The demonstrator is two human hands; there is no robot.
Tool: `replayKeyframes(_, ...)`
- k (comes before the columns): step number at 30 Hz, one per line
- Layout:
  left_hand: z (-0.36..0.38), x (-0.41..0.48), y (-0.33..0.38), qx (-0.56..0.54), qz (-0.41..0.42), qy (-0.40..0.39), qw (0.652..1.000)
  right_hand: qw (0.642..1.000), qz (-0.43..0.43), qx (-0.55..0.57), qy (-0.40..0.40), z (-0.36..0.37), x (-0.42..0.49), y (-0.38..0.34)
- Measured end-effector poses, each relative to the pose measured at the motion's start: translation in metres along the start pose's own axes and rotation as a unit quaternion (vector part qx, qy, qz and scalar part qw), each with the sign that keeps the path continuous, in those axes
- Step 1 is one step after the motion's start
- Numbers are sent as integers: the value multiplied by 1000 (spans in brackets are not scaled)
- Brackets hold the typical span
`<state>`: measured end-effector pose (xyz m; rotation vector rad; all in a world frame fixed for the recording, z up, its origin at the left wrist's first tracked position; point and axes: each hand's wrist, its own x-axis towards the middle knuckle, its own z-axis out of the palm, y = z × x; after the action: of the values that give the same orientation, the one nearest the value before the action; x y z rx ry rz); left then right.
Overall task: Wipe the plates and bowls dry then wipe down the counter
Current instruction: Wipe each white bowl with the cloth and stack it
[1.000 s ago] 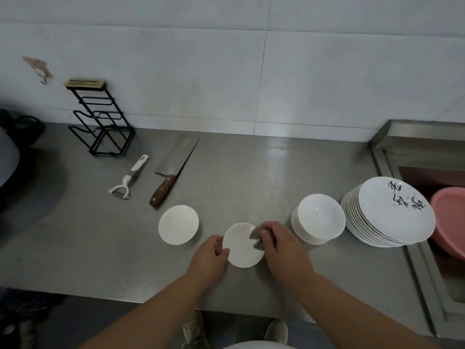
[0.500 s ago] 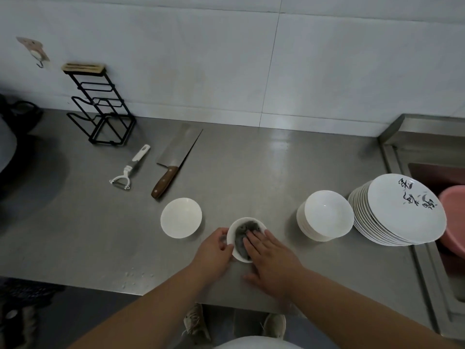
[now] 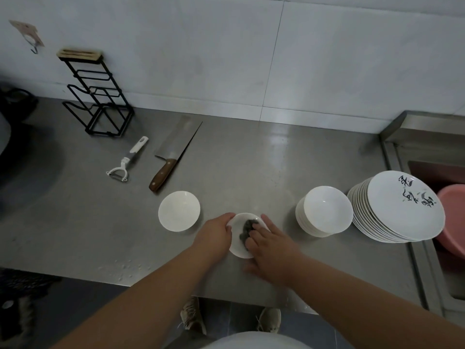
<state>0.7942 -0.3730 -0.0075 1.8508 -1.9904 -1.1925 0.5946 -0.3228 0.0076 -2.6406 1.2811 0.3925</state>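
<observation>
A small white bowl (image 3: 237, 241) sits near the counter's front edge. My left hand (image 3: 214, 235) grips its left rim. My right hand (image 3: 270, 250) presses a dark grey cloth (image 3: 247, 229) into the bowl with its fingers laid over it. To the left a single white bowl (image 3: 179, 211) stands alone. On the right are a stack of white bowls (image 3: 324, 211) and a stack of white plates (image 3: 400, 206) with black lettering on the top one.
A cleaver (image 3: 173, 157) and a white peeler (image 3: 127, 161) lie on the steel counter (image 3: 251, 159), behind them a black wire rack (image 3: 97, 96). A sink with a pink basin (image 3: 453, 217) is at the right. Water drops (image 3: 125, 268) dot the front edge.
The bowl went from tilted towards me to sitting upright. My right hand pushed the grey cloth inside it and now rubs there. The left hand kept hold of the rim.
</observation>
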Motion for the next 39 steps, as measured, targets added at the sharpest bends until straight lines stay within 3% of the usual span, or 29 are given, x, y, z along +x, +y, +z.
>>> replayKeyframes(6,4,-4,-8,-54,-64,52,995,999,36,26,6,22,-17,-9)
replayKeyframes(10,18,-20,-3,-57,-26,-1,998,997,47,65,10,26,-14,-8)
replayKeyframes(15,10,-5,-7,-52,-51,-20,997,994,33,108,3,16,-11,-4)
replayKeyframes(17,6,3,-5,-17,-54,12,998,992,33,124,0,13,-12,-4)
replayKeyframes(20,7,-2,2,-54,-80,68,993,990,48,133,-17,10,-10,-3)
replayKeyframes(25,19,-26,-2,-118,-39,-11,992,986,58,156,-31,9,-4,-6)
replayKeyframes(30,-1,9,-1,14,14,-25,999,990,15,129,-60,5,-8,3)
replayKeyframes(34,7,-5,1,-61,-49,24,997,992,34,107,-63,5,-4,4)
replayKeyframes(39,12,-32,7,-135,-18,-32,990,991,39,113,-61,8,-2,0)
